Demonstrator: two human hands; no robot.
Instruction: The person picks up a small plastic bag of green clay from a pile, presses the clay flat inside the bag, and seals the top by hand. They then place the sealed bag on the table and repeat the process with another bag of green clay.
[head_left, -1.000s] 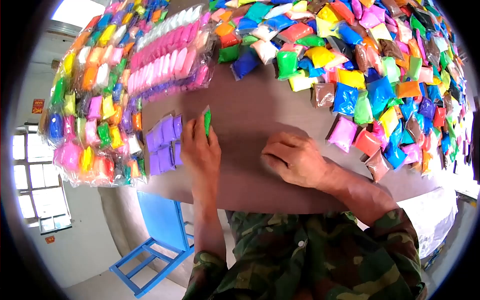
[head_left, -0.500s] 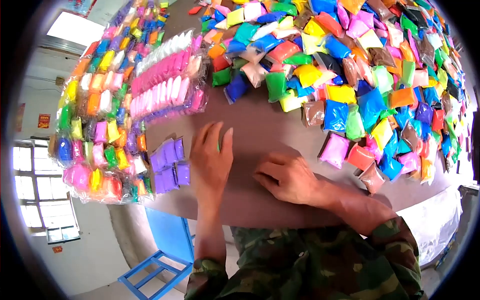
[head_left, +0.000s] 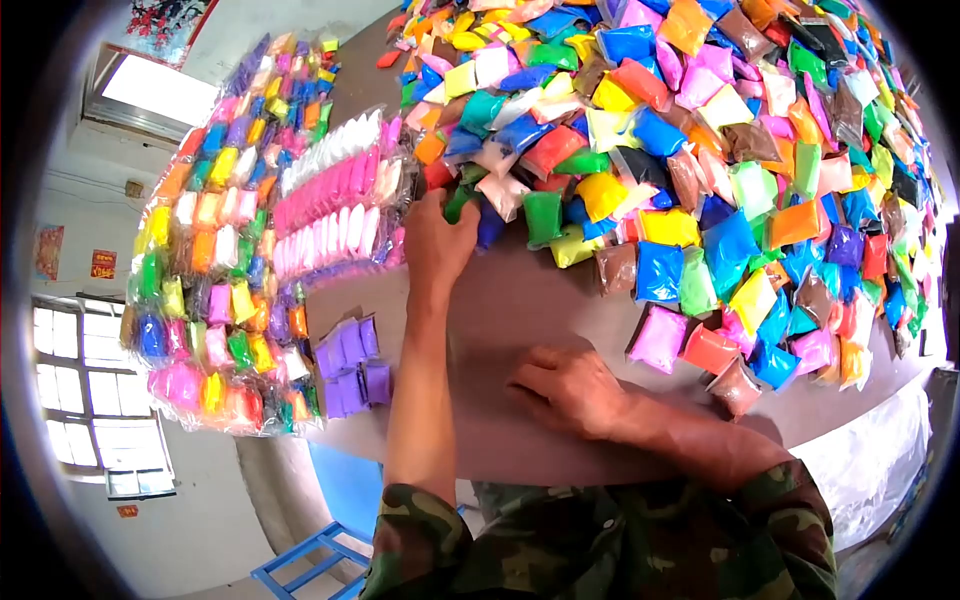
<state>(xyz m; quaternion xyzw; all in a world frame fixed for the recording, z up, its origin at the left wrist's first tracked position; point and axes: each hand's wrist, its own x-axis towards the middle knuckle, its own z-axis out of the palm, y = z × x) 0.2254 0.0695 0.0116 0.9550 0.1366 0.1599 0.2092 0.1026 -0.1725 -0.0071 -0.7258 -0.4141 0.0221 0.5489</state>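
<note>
My left hand (head_left: 440, 245) reaches to the near left edge of the loose pile. Its thumb and fingers are around a small green packet (head_left: 461, 203), which they partly cover. A dark blue packet (head_left: 489, 226) lies just right of the thumb. My right hand (head_left: 572, 392) rests on the brown table (head_left: 480, 330) near the front edge, its fingers curled in and nothing visible in them. Left of my left forearm lies a small group of purple packets (head_left: 350, 367), set side by side in two rows.
A large heap of mixed coloured packets (head_left: 720, 190) spreads over the back and right. At left stand clear-wrapped rows of coloured packets (head_left: 215, 250) and a bundle of pink and white packets (head_left: 335, 195). A blue chair (head_left: 340, 485) is below the table's left edge.
My left hand has moved forward from the middle of the table to the green packet at the pile's edge. My right hand stays put. The view has shifted slightly, so everything sits lower.
</note>
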